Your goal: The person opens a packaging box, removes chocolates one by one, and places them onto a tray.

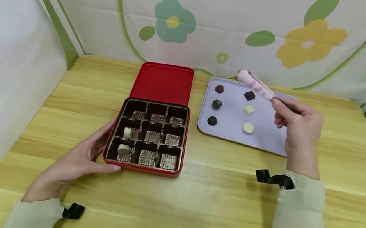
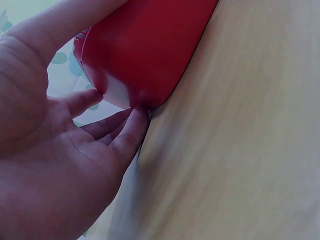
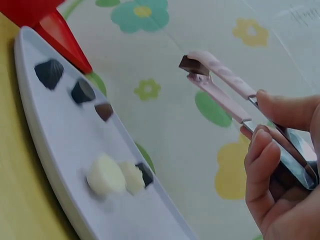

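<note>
My left hand (image 1: pixel 86 154) holds the front left corner of a red tin box (image 1: pixel 146 170), its thumb along the front and its fingers against the left side. Inside is a brown divided insert; one white chocolate (image 1: pixel 127 133) sits in the middle-left compartment and another white chocolate (image 1: pixel 124 149) in the front-left one. Over the lilac tray (image 1: pixel 229 133), my right hand (image 1: pixel 303 124) grips pink-tipped metal tongs (image 1: pixel 258 86). Between the tong tips is a brown chocolate (image 3: pixel 193 65), raised above the tray. In the left wrist view, fingertips touch the tin's lower corner.
Several chocolates lie on the tray in two columns, among them a dark one (image 1: pixel 217 104) and a round white one (image 1: pixel 248 128). The red lid (image 1: pixel 164 83) lies behind the tin. A flowered curtain (image 1: pixel 217 24) hangs behind the wooden table (image 1: pixel 211 212).
</note>
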The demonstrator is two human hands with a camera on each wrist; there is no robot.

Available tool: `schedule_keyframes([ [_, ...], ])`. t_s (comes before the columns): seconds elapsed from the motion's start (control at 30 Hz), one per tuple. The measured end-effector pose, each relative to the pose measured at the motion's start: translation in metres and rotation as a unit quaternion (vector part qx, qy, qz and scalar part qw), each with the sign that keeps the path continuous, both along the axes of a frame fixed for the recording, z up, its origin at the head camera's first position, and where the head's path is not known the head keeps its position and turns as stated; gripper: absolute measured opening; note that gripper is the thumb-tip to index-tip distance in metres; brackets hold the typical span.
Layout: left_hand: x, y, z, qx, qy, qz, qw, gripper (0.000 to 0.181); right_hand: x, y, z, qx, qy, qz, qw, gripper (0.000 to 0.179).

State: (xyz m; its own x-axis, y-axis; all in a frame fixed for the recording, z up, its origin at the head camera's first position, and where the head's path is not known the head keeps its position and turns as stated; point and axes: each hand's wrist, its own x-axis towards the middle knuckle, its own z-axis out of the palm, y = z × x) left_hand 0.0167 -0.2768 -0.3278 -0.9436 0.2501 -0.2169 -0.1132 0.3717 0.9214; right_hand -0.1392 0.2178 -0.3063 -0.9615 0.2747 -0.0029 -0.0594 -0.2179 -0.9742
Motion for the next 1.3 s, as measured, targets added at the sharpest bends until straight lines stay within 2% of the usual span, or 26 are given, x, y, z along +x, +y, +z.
schedule_keyframes([
  [0.1, -0.001, 0.000, 0.000, 0.001, 0.001, -0.004, 1.0000, 0.121, -0.003, 0.016, -0.005, -0.002, -0.037, -0.045, 0.9983, 0.020],
  [0.23, -0.001, 0.000, 0.001, -0.002, -0.004, -0.005, 1.0000, 0.122, -0.006, 0.036, -0.012, 0.002, -0.085, -0.083, 0.9929, 0.022],
  [0.43, 0.000, -0.001, 0.002, 0.000, -0.020, 0.003, 0.9998, 0.122, -0.005, 0.059, -0.021, 0.008, -0.149, -0.118, 0.9818, 0.014],
  [0.53, 0.000, -0.001, 0.002, 0.003, -0.014, -0.001, 0.9999, 0.122, -0.006, 0.066, -0.025, 0.005, -0.174, -0.131, 0.9761, 0.012],
  [0.8, 0.000, 0.000, 0.002, 0.002, 0.000, -0.001, 1.0000, 0.122, -0.007, 0.077, -0.034, -0.035, -0.196, -0.152, 0.9680, 0.009],
  [0.97, 0.001, 0.000, 0.003, 0.004, -0.007, 0.001, 1.0000, 0.122, -0.009, 0.077, -0.038, -0.020, -0.214, -0.154, 0.9644, 0.013],
  [1.1, 0.001, 0.000, 0.002, 0.004, -0.007, -0.001, 1.0000, 0.122, -0.009, 0.079, -0.040, -0.010, -0.239, -0.161, 0.9573, 0.013],
  [1.3, 0.000, 0.001, 0.002, 0.000, -0.001, -0.003, 1.0000, 0.123, -0.008, 0.083, -0.039, -0.011, -0.247, -0.179, 0.9522, 0.010],
])
